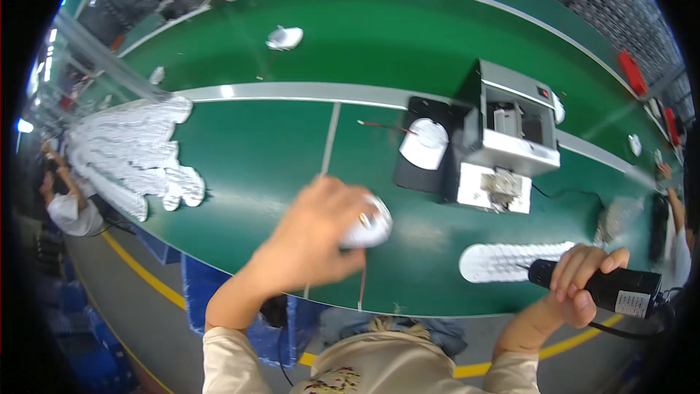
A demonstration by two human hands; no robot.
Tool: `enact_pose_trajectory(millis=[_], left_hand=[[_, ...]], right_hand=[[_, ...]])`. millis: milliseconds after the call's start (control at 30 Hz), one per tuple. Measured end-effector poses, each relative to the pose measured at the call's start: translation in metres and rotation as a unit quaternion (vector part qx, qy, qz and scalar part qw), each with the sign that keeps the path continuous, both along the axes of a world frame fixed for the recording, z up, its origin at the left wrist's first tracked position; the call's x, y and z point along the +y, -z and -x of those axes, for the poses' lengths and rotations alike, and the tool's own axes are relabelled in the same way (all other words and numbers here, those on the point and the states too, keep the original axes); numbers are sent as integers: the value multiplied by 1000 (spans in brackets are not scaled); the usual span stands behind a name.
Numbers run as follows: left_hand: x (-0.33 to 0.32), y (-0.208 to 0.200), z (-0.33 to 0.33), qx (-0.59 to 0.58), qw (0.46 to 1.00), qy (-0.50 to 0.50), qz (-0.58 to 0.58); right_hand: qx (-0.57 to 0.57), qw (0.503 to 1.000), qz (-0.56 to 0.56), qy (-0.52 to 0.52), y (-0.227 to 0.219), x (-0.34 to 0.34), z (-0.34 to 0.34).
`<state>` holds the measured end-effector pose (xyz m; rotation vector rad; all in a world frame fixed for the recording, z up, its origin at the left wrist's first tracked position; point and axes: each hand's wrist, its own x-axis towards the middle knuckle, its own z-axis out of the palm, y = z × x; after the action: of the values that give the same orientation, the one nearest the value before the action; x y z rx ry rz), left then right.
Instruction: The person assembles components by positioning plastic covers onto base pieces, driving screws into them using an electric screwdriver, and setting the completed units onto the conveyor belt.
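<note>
My left hand (pixel 319 228), a little blurred, is closed over the edge of a white round part (pixel 378 225) above the green table; a red wire hangs below it. In my right hand (pixel 577 284) is a black electric screwdriver (pixel 620 288), held nearly level, its thin bit pointing left. Under that bit lies a long white strip with rows of bumps (pixel 503 263). Farther off, another white round part (pixel 424 144), with a red wire, rests on a black pad (pixel 408 168). Right of the pad stands a grey metal screw feeder (pixel 514 142).
A fanned stack of white strips (pixel 131 153) covers the table's left end. Behind a metal rail (pixel 292 92) runs a green belt carrying a small white part (pixel 284 38). A clear bag (pixel 618 219) lies at right. Other people work at both far sides.
</note>
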<state>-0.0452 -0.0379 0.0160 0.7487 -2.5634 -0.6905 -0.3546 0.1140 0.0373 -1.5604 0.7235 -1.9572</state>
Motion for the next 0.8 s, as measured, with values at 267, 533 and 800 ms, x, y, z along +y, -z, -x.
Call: enact_pose_trajectory(millis=[267,533,800], left_hand=[[-148,50,-6,223,944,-244,-1],[-277,89,3,118,864,-408,269],[-291,70,-1,-77,892,-436,88]], right_hand=[[0,1000,-9,-7,8,-11,-1],[-16,1000,-8,14,18,-12,-3],[-24,998,-20,53,22,-8,-9]])
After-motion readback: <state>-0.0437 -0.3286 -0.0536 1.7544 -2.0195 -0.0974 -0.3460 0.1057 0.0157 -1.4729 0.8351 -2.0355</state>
